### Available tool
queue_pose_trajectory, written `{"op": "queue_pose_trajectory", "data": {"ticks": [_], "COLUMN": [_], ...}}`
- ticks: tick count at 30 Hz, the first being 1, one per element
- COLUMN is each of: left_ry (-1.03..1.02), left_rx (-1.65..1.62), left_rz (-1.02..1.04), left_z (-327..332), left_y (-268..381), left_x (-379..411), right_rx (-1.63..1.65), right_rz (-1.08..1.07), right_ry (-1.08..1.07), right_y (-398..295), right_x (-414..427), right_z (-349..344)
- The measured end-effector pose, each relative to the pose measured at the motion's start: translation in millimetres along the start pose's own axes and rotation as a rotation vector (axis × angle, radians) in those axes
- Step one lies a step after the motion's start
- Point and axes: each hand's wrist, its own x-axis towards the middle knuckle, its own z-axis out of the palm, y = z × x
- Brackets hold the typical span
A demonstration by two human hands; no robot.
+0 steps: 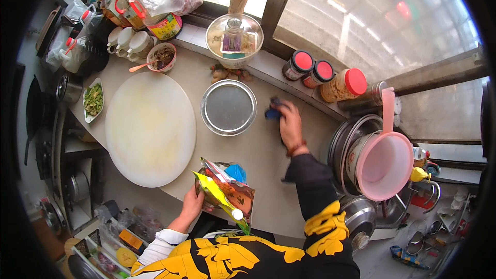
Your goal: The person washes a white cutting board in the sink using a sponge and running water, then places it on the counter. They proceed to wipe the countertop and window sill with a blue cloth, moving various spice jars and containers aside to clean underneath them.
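Note:
My left hand (192, 202) grips the side of a container, mostly hidden, that is filled with food pouches. A yellow-green pouch (217, 195) with a white cap and a reddish-brown packet (242, 195) stick out of it, beside a piece of blue packaging (236, 172). Over the counter to the right, my right hand (290, 122) holds a dark blue cloth (273, 112), blurred at its edges. Between my hands and the window ledge lies a round metal plate or lid (228, 107). A large white round cutting board (151, 130) is to the left.
Stacked basins with a pink plastic ladle (383, 166) on top crowd the right side. Red-lidded jars (344, 85) and a glass-lidded bowl (234, 40) line the ledge. Farther left are a bowl of dark sauce (162, 59) and a dish of chopped greens (93, 100).

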Motion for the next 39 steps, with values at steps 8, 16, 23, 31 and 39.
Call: {"op": "queue_pose_trajectory", "data": {"ticks": [8, 16, 23, 31, 39], "left_ry": [-0.018, -0.06, -0.062, -0.061, -0.106], "left_rx": [0.061, 0.012, 0.1, 0.129, 0.116], "left_rz": [-0.017, -0.036, -0.005, -0.035, -0.022], "left_z": [0.0, -0.7, -0.7, -8.3, -2.3], "left_y": [7.2, 5.4, 6.4, -2.7, 9.8], "left_x": [-0.1, 5.5, 6.3, 10.2, 8.5], "right_rx": [-0.382, 0.028, -0.497, -0.38, -0.011], "right_rz": [-0.185, -0.207, 0.234, -0.098, 0.045], "right_ry": [-0.206, -0.282, 0.168, -0.039, -0.127], "right_y": [25.7, 4.9, 75.6, 49.8, -24.6], "right_x": [-18.5, -173.9, -41.6, -144.1, -236.9], "right_z": [52.1, -16.8, -44.4, -3.4, -10.0]}}
